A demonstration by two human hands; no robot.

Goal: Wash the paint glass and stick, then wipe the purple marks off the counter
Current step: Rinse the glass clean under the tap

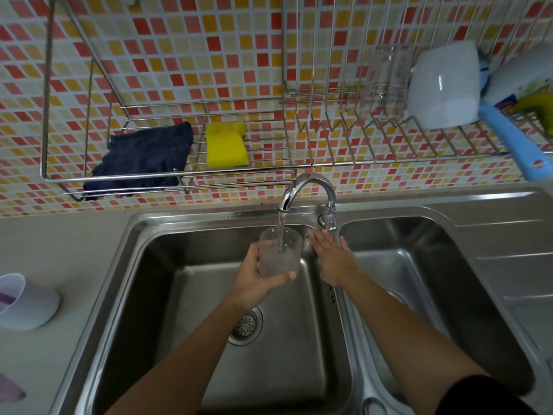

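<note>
My left hand grips a clear plastic glass from below, over the left sink basin. Water runs from the chrome faucet straight into the glass. My right hand is stretched flat with straight fingers, its fingertips just below the faucet handle and holding nothing. On the counter at the far left lies a white cup on its side with purple paint inside. A purple mark shows at the counter's lower left edge. I cannot see the stick.
A wire rack on the tiled wall holds a dark blue cloth and a yellow sponge. The dish rack to the right carries a clear glass, a white container and a blue-handled utensil. The right basin adjoins a drainboard.
</note>
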